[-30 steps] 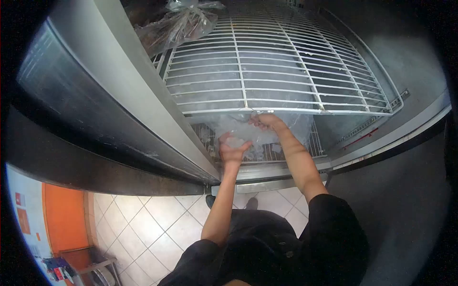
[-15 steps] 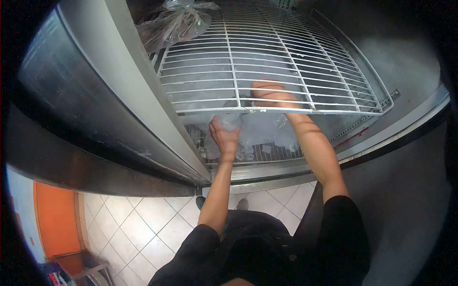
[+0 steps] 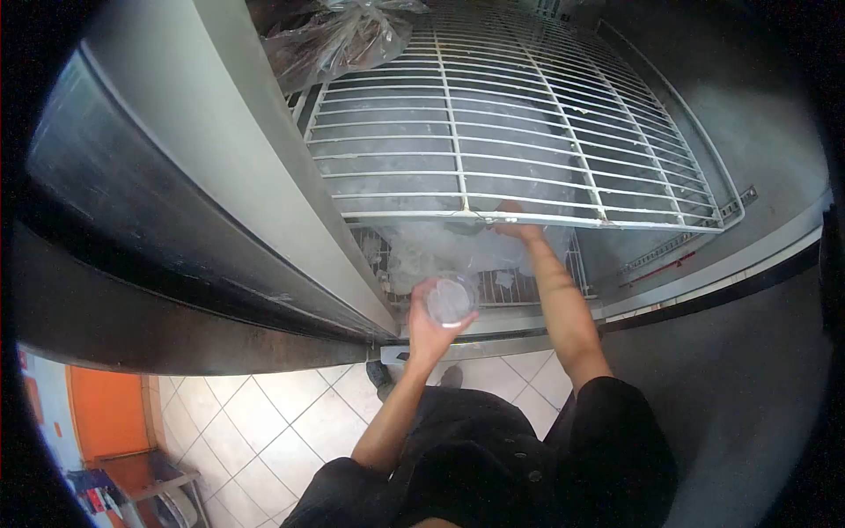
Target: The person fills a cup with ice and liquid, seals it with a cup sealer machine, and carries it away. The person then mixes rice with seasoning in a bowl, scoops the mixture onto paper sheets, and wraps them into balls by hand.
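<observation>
Left hand, near the middle of the frame, curls its fingers partway around a clear cup with whitish, icy contents. Higher and to the right, the right hand is partly hidden by the front bar of a white wire rack; I can't tell how closed it is or what it grips. Frosty ice lies below the rack, and a clear bag rests at upper left.

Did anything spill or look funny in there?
Maybe: a whitish bit, perhaps ice, sits on the lower rack, at the front of the frosty pile. It looks spilled, but I can't be sure.
</observation>
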Motion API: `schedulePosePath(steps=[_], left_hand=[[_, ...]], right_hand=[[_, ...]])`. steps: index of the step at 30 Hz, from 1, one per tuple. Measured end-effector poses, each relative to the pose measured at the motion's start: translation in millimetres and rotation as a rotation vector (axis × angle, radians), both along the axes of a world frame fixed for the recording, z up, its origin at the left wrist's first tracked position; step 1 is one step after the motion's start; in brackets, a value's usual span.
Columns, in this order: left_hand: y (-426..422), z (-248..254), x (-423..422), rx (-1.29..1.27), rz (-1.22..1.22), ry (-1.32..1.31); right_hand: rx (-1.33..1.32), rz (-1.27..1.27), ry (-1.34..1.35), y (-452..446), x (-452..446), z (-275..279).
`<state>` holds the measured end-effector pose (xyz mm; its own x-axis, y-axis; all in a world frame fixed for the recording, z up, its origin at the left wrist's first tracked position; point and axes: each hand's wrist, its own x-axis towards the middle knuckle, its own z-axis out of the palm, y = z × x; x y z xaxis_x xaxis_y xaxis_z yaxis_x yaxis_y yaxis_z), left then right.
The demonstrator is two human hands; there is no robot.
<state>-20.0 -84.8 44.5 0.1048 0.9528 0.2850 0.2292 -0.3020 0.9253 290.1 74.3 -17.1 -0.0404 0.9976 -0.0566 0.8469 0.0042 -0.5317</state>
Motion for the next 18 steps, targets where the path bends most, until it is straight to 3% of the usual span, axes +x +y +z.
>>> schedulePosePath(steps=[3, 6, 9, 12, 15, 17, 18], left_hand=[[-24, 8, -13, -0.078, -0.051, 0.022], [-37, 8, -21, -0.130, -0.067, -0.028], [-41, 12, -24, -0.138, -0.064, -0.060], [-41, 19, -23, -0.137, -0.068, -0.069], [-34, 24, -19, -0.157, -0.022, -0.009], [-28, 23, -15, -0.158, 0.049, 0.051], [-20, 17, -10, -0.143, 0.094, 0.081]], right_hand=[[-0.233, -0.277, 0.259, -16, -55, 52], [-0.296, -0.126, 0.160, 1, -65, 52], [-0.262, -0.111, 0.236, 25, -79, -2], [-0.375, -0.131, 0.437, 30, -73, -6], [-0.413, -0.109, 0.507, 1, -72, 48], [-0.374, -0.099, 0.697, 13, -42, 2], [-0.379, -0.059, 0.708, 11, -33, 12]])
